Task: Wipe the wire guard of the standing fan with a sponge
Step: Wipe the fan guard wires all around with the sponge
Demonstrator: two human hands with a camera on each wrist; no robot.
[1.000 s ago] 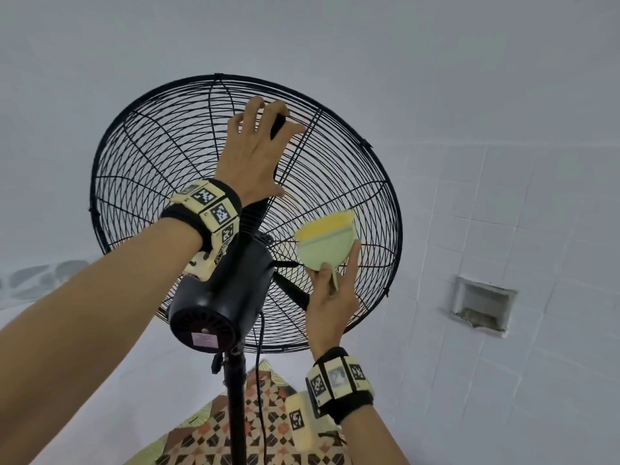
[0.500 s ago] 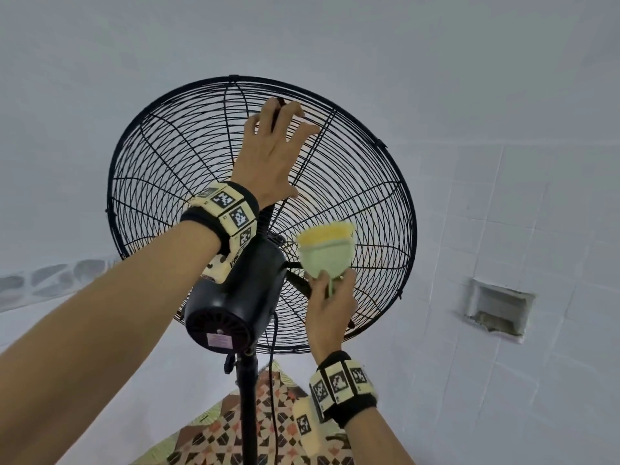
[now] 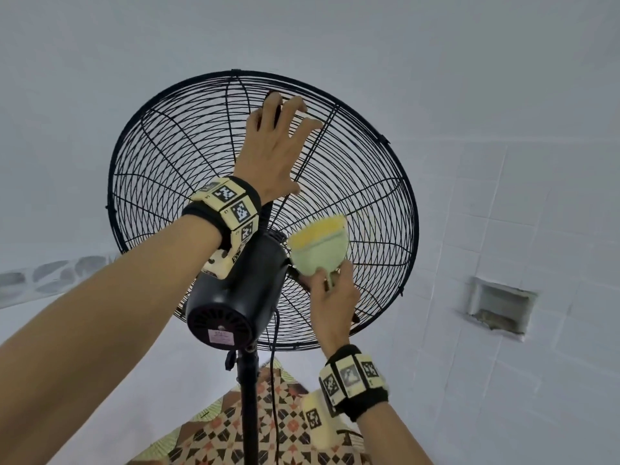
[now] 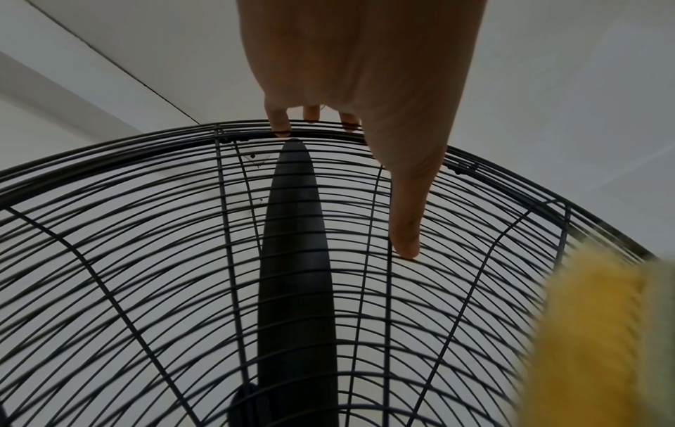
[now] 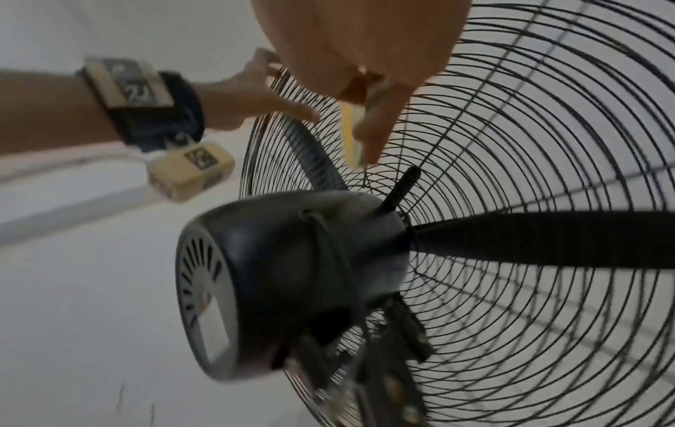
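Sponge (image 3: 318,248) pinched in right hand (image 3: 332,302) against guard (image 3: 385,203) right of motor (image 3: 235,297), left hand (image 3: 273,152) splayed flat on upper wires; hard push could tip fan or snag fingers.

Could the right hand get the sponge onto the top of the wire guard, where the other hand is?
Probably yes. The right hand holds the sponge against the wire guard with bare wires above it; only the left hand, resting on the top wires, occupies that spot.
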